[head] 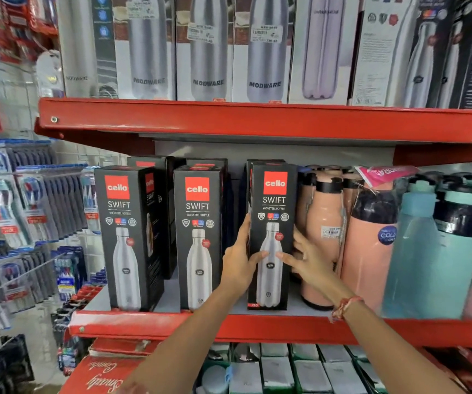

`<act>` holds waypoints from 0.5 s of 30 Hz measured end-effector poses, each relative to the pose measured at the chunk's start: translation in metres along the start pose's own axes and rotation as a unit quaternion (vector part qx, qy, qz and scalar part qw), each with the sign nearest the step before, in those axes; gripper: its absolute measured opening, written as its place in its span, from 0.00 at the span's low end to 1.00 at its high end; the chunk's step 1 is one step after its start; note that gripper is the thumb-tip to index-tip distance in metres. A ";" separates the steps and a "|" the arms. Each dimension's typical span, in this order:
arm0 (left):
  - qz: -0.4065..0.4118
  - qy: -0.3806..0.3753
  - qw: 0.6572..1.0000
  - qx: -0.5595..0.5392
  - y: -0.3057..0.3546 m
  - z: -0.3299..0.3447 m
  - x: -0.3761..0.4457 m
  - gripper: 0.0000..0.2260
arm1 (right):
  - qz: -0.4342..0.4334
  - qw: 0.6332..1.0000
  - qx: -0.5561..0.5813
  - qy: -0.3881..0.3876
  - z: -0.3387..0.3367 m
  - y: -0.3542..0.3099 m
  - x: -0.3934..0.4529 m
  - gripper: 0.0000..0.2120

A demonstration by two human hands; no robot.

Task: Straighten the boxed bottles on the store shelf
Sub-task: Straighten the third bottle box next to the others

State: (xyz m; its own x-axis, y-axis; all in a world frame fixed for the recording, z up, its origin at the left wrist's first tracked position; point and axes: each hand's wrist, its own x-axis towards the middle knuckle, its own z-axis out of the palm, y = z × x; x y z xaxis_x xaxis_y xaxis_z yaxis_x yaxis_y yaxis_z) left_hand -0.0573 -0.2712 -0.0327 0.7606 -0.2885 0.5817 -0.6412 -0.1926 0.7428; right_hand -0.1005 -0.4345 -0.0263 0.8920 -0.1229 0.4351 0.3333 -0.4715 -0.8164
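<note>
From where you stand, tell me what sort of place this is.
Most likely a retail shop's housewares aisle. Red shelves carry rows of boxed bottles with price stickers, and packaged toothbrushes hang on pegs at the left. Both hands hold one box.

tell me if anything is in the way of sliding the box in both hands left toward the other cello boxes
Nothing visible blocks it. The left hand and right hand grip the rightmost Cello box, and the bare shelf between it and the middle Cello box holds only the left hand itself.
</note>
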 end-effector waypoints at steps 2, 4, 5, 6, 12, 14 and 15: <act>-0.008 -0.004 1.000 -0.011 -0.006 0.001 -0.002 0.40 | -0.003 1.000 -0.001 0.003 0.004 0.008 0.001 0.37; -0.013 -0.009 1.000 -0.021 -0.011 0.002 -0.003 0.40 | -0.004 1.000 -0.007 0.003 0.005 0.012 0.000 0.38; -0.016 -0.014 0.999 -0.025 -0.011 0.002 -0.003 0.40 | -0.002 1.000 -0.008 0.004 0.005 0.013 0.001 0.38; -0.019 -0.022 0.999 -0.027 -0.010 0.000 -0.003 0.40 | -0.002 1.000 -0.014 0.004 0.005 0.013 0.001 0.38; 0.009 0.014 1.000 0.004 0.011 -0.030 -0.019 0.26 | -0.023 0.981 -0.109 0.158 0.042 -0.018 0.005 0.49; 0.080 0.082 0.993 0.036 0.014 -0.059 -0.033 0.15 | -0.057 0.944 -0.179 0.270 0.065 -0.048 0.002 0.47; 0.113 0.122 0.985 0.049 0.013 -0.076 -0.038 0.12 | -0.093 0.918 -0.211 0.324 0.078 -0.065 0.000 0.44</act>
State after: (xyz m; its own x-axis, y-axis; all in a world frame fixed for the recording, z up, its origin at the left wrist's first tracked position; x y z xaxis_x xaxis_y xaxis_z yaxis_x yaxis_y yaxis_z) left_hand -0.0873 -0.1910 -0.0198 0.5917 -0.1023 0.7997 -0.7946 -0.2418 0.5570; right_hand -0.0984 -0.3353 -0.0029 0.4168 -0.4359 0.7977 0.1914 -0.8157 -0.5458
